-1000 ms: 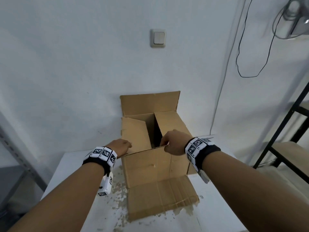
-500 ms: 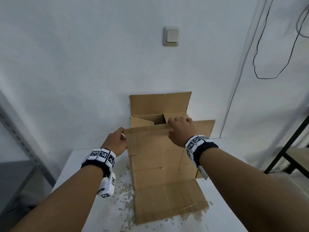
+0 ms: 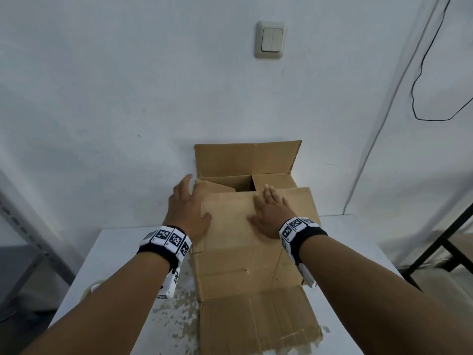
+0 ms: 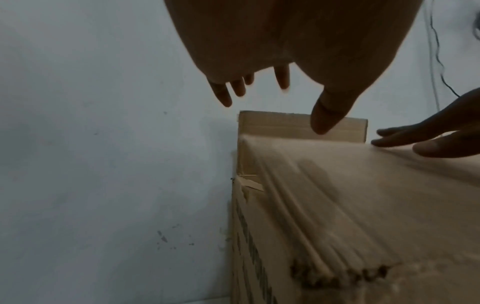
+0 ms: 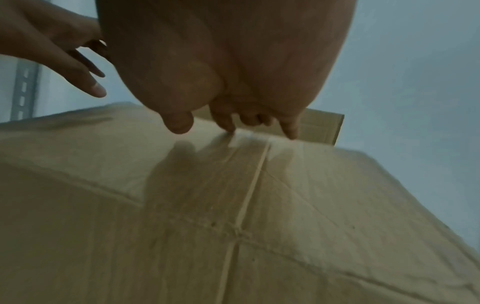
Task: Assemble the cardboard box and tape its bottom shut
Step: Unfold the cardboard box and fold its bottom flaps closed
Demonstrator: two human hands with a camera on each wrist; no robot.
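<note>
A brown cardboard box (image 3: 243, 265) stands on the white table (image 3: 115, 252) against the wall. Its near top flap (image 3: 230, 213) is folded down over the opening, and the far flap (image 3: 245, 160) stands upright. A bottom flap (image 3: 258, 321) lies flat on the table toward me. My left hand (image 3: 186, 208) is spread flat at the box's left top corner, thumb on the near flap. My right hand (image 3: 270, 213) presses flat on that flap, fingers straight at its far edge. The wrist views show the left hand (image 4: 259, 86) and the right hand (image 5: 233, 123) with fingers extended over cardboard.
The table top (image 3: 179, 308) is stained and flaked beside the box. A wall switch (image 3: 270, 39) and a hanging black cable (image 3: 419, 73) are on the wall. A black metal frame (image 3: 450, 234) stands at the right, a grey shelf upright (image 3: 23, 226) at the left.
The near top flap has gone from hanging outward to folded down over the opening. Both hands let go of its edge and now lie flat on it.
</note>
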